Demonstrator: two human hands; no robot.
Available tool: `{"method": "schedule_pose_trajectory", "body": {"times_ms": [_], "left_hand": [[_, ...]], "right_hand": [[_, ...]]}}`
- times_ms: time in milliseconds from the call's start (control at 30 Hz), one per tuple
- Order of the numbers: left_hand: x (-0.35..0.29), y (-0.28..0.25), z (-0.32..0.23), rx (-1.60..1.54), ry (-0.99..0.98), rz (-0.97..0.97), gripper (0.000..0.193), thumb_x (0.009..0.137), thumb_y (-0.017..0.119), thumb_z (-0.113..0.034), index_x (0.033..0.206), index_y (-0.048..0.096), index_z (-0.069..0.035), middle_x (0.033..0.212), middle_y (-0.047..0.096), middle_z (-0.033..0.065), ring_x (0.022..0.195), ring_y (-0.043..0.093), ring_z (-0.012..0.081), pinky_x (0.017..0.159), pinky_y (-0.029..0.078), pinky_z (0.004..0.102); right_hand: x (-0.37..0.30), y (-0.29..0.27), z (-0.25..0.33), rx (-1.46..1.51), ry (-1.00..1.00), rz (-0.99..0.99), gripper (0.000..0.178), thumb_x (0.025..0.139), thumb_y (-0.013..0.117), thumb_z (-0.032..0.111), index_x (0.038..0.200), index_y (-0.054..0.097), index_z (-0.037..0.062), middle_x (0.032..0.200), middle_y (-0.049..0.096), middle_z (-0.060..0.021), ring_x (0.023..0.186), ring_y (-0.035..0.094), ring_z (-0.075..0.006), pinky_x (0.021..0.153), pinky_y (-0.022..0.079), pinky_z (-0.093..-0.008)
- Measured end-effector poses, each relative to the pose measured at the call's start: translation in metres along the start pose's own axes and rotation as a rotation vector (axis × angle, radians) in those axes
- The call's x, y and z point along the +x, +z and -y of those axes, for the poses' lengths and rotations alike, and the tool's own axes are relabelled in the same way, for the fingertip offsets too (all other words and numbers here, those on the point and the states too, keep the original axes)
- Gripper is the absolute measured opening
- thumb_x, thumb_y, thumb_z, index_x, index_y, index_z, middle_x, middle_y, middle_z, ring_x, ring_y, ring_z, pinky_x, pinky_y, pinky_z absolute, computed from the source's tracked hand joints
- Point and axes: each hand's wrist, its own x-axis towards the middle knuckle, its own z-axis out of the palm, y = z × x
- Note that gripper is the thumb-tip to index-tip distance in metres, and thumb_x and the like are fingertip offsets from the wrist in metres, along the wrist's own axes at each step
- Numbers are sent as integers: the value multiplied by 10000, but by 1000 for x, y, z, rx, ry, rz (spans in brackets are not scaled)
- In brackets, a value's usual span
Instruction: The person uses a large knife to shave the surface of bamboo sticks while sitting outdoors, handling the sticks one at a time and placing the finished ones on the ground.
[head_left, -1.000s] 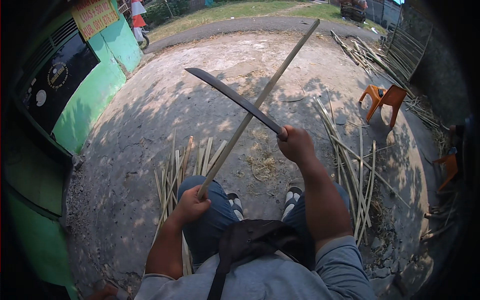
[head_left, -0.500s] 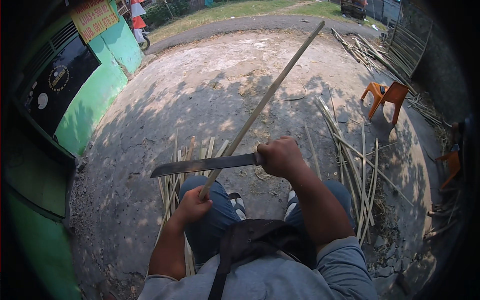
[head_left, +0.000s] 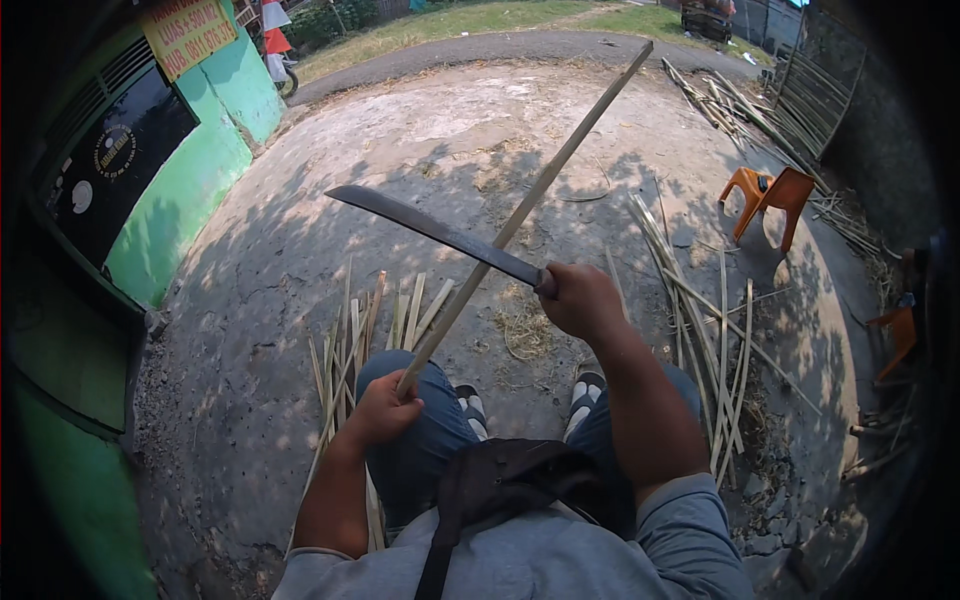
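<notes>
My left hand (head_left: pixel 384 411) is closed round the near end of a long bamboo strip (head_left: pixel 545 180), just above my left knee. The strip slants up and away to the far right. In my right hand (head_left: pixel 585 300) is the handle of a machete (head_left: pixel 430 227), gripped in a fist. Its broad dark blade points to the far left and crosses the strip roughly midway along. Whether the edge touches the strip or only overlaps it in the view, I cannot tell. The rest of the handle is hidden in my fist.
Bamboo strips (head_left: pixel 412 310) lie beside my left leg, and another bundle of strips (head_left: pixel 708 345) lies to my right. An orange plastic chair (head_left: pixel 785 195) stands at the right. More bamboo poles (head_left: pixel 725 110) are piled farther back. A green wall (head_left: pixel 180 235) borders the left.
My right hand has moved slightly away from me and right. The machete has slid farther up the strip, its tip swinging up and away. My left hand has stayed nearly still.
</notes>
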Motion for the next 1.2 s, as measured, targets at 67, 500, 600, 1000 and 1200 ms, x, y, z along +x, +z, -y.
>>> {"method": "schedule_pose_trajectory", "body": {"times_ms": [67, 500, 600, 1000, 1200], "left_hand": [[0, -3, 2, -21, 10, 3, 192, 875, 764, -101, 905, 575, -84, 791, 549, -28, 752, 519, 88, 689, 465, 297], [-1, -4, -1, 29, -21, 44, 284, 888, 839, -172, 884, 563, -103, 783, 517, -50, 737, 485, 77, 670, 446, 282], [0, -6, -1, -39, -30, 77, 288, 912, 834, -180, 875, 556, -113, 776, 504, -58, 726, 465, 65, 657, 427, 274], [-29, 1, -14, -147, -13, 99, 298, 950, 824, -233, 868, 570, -100, 742, 513, -58, 693, 455, 51, 621, 400, 262], [-45, -2, -11, -58, -88, 151, 278, 953, 821, -258, 986, 600, -93, 784, 572, -39, 718, 503, 58, 651, 432, 262]], "right_hand": [[-7, 5, 21, -53, -91, 67, 113, 831, 740, 251, 878, 728, 149, 769, 715, -126, 755, 729, -374, 680, 563, -517], [7, -2, -17, 185, 242, -99, 306, 918, 765, 432, 936, 743, 128, 827, 732, -169, 780, 710, -414, 687, 550, -490], [7, 3, -25, 365, 252, -133, 345, 930, 786, 434, 964, 741, 93, 758, 722, -139, 704, 712, -347, 658, 533, -443], [-8, 6, 27, 1227, 292, -113, 261, 1003, 770, 189, 1207, 726, 32, 715, 495, 116, 650, 435, -1, 571, 336, -226], [-14, 3, 38, 1140, 39, -137, 194, 979, 779, 119, 1133, 726, 14, 787, 618, 71, 725, 525, -15, 634, 423, -232]]}}
